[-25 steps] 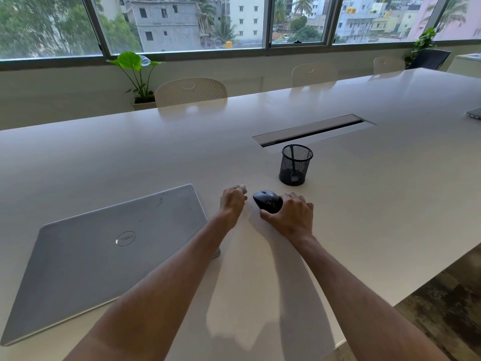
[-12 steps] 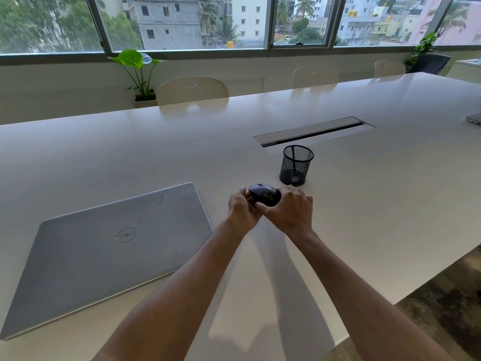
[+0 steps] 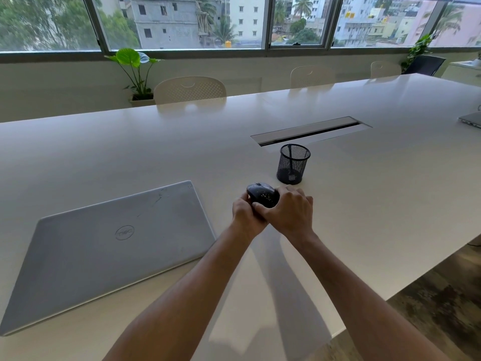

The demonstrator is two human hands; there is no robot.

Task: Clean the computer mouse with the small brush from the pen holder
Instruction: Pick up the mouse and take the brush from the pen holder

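The black computer mouse (image 3: pixel 263 195), flecked with pale specks on top, is held between both my hands just above the white table. My left hand (image 3: pixel 246 214) wraps its left side and underside. My right hand (image 3: pixel 290 211) grips its right side with the thumb across the near end. The black mesh pen holder (image 3: pixel 293 164) stands upright just beyond the mouse, to the right. A thin dark handle of the small brush (image 3: pixel 291 166) shows through the mesh inside it.
A closed silver laptop (image 3: pixel 104 246) lies to the left, its corner near my left wrist. A cable slot (image 3: pixel 309 131) is cut into the table (image 3: pixel 364 191) behind the holder. Chairs and a potted plant (image 3: pixel 138 74) line the far side. Another laptop's corner (image 3: pixel 471 119) shows at far right.
My left hand came across from the table onto the mouse. Both hands now hold it, raised slightly off the surface.
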